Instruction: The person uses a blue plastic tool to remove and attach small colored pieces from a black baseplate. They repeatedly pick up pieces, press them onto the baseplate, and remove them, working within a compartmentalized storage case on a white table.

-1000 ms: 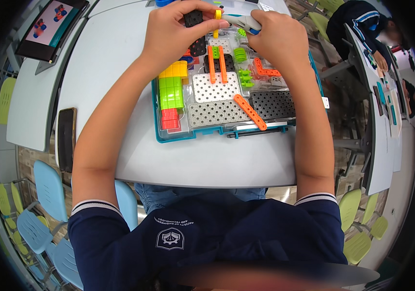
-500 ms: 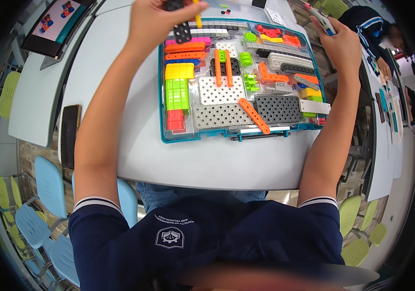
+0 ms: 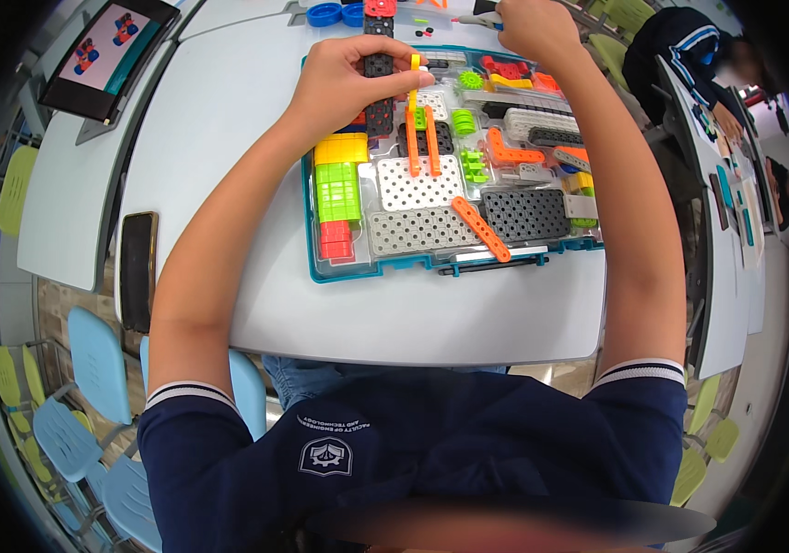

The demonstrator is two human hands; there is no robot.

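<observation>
My left hand [image 3: 335, 88] is closed over the kit box, with thumb and fingers pinching a black perforated building piece [image 3: 379, 92]. A red part [image 3: 380, 8] shows at its far end, and a yellow strip [image 3: 414, 85] stands by the fingertips. At the far right of the box, my right hand [image 3: 542, 32] is closed around a slim grey-and-white hand tool [image 3: 481, 18] whose narrow tip points left; its exact kind is unclear. Beneath lies the teal-rimmed box [image 3: 310, 235] of plastic building parts, including loose orange bars [image 3: 481, 230] on top.
Blue rings [image 3: 324, 14] and small loose pieces [image 3: 424, 33] lie beyond the box. A phone [image 3: 138, 272] rests at the table's left edge, with a screen [image 3: 111, 55] farther left. Chairs [image 3: 100, 355] stand around. Another person [image 3: 676, 60] is at the right table.
My left hand has come nearer and to the right with the black piece and yellow strip. My right hand has swung left and farther away, bringing the tool toward the left hand.
</observation>
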